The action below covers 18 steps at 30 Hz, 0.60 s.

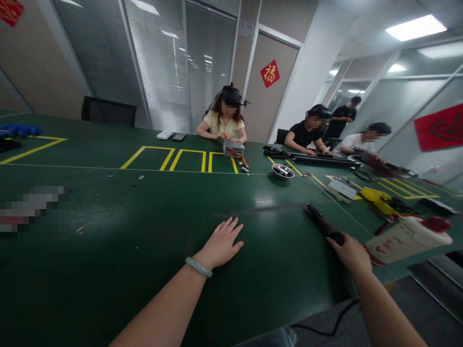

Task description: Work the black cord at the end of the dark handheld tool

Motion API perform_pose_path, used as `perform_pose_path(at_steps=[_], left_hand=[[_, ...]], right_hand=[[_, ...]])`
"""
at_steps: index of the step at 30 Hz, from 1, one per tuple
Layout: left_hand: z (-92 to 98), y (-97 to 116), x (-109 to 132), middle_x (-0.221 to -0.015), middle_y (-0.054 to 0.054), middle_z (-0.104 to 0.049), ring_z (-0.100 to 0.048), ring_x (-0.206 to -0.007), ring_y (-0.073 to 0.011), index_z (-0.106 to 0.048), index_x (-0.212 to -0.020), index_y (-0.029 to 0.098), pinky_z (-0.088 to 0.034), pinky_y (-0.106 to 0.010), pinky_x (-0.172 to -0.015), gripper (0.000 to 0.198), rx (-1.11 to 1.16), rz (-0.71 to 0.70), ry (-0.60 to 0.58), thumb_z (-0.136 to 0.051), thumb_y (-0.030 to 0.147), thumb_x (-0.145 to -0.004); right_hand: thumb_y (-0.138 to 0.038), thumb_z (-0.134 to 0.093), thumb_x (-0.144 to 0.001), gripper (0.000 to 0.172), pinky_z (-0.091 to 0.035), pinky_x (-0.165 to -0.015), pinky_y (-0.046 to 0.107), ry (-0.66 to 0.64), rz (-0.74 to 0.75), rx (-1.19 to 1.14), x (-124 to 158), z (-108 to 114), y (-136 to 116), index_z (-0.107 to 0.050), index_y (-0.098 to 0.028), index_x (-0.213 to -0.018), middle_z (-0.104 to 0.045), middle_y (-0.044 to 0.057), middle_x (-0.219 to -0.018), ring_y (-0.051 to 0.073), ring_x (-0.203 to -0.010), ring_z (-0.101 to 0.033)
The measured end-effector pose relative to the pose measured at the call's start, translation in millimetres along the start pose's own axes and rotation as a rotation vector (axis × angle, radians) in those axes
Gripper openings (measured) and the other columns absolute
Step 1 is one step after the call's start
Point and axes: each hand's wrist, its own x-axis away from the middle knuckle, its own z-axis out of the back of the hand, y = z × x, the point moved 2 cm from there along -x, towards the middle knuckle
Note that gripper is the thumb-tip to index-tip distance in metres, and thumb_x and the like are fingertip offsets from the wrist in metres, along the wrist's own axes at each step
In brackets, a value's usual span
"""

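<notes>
My left hand [223, 242] lies palm down on the green tabletop [152, 289], its fingers spread and nothing in it. A pale green bangle [198, 267] circles that wrist. Over on the right, my right hand [351, 253] is closed around the near end of a dark stick-shaped tool [321, 220], whose exact kind I cannot make out. The tool lies on or just above the table and points away to the left; my palm covers its near end. Just right of this hand is a whitish container [407, 241] with a dark red cap.
A metal bowl [282, 171] with small parts stands ahead. Across the table a person [224, 120] handles a grey metal box with wires [234, 147]. Two seated people work farther right. A white box [342, 190] and yellow item [378, 200] lie right. A black cable [336, 327] hangs below the edge.
</notes>
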Motion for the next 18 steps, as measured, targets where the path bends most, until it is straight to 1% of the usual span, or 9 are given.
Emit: perform_pose_path(at_steps=[2,5,8,11,14,16,18], left_hand=[[-1.7,-1,0,-0.158,-0.002,-0.020,-0.015,-0.147,-0.0248,-0.030,-0.149,0.029,-0.017,-0.046,-0.118,0.058,-0.005,-0.009,0.010,-0.034,0.054,-0.097],[-3.2,-2,-1,-0.158,-0.002,-0.019,-0.014,-0.147,-0.0244,-0.029,-0.150,0.029,-0.017,-0.046,-0.118,0.059,-0.008,-0.008,-0.005,-0.035,0.054,-0.097],[-2.3,-2,0,-0.158,-0.001,-0.019,-0.015,-0.147,-0.0247,-0.029,-0.150,0.030,-0.018,-0.046,-0.118,0.059,0.005,-0.007,-0.002,-0.035,0.054,-0.096],[-1.9,-2,0,-0.158,-0.001,-0.020,-0.016,-0.146,-0.0254,-0.030,-0.149,0.030,-0.019,-0.047,-0.117,0.058,0.014,-0.007,0.007,-0.035,0.054,-0.096],[-3.7,-3,0,-0.158,-0.002,-0.020,-0.015,-0.147,-0.0255,-0.029,-0.150,0.029,-0.018,-0.048,-0.117,0.060,0.017,-0.002,0.016,-0.034,0.055,-0.096],[-5.2,-3,-1,-0.159,-0.002,-0.020,-0.015,-0.147,-0.0248,-0.027,-0.150,0.028,-0.017,-0.047,-0.118,0.062,0.025,-0.001,0.021,-0.033,0.056,-0.096],[-5.8,-3,-1,-0.159,-0.003,-0.019,-0.015,-0.147,-0.0247,-0.026,-0.151,0.027,-0.017,-0.046,-0.118,0.064,0.031,0.007,0.023,-0.033,0.057,-0.096]], right_hand=[[-0.070,-0.043,-0.080,0.069,-0.049,-0.079,0.044,-0.020,0.007,-0.007,-5,1,2,-0.059,-0.021,-0.125,-0.064,0.016,-0.117,0.035,-0.101,-0.063],[-0.071,-0.045,-0.079,0.067,-0.049,-0.077,0.042,-0.039,0.017,-0.029,-11,4,-1,-0.061,-0.024,-0.123,-0.064,0.014,-0.117,0.033,-0.099,-0.064],[-0.069,-0.047,-0.079,0.063,-0.049,-0.074,0.040,-0.044,0.031,-0.049,-12,6,-4,-0.063,-0.024,-0.120,-0.066,0.013,-0.115,0.032,-0.096,-0.064],[-0.067,-0.048,-0.080,0.062,-0.049,-0.074,0.039,-0.018,0.043,-0.057,-7,7,-10,-0.064,-0.023,-0.120,-0.065,0.013,-0.116,0.032,-0.096,-0.064],[-0.066,-0.047,-0.082,0.060,-0.048,-0.074,0.038,0.002,0.080,-0.063,4,9,-27,-0.063,-0.024,-0.121,-0.064,0.012,-0.119,0.031,-0.097,-0.064],[-0.065,-0.047,-0.083,0.057,-0.048,-0.074,0.037,0.012,0.141,-0.079,14,13,-45,-0.063,-0.025,-0.120,-0.064,0.009,-0.118,0.030,-0.097,-0.064],[-0.063,-0.048,-0.084,0.053,-0.047,-0.074,0.036,0.025,0.225,-0.101,24,18,-70,-0.064,-0.026,-0.119,-0.065,0.008,-0.115,0.028,-0.096,-0.063]])
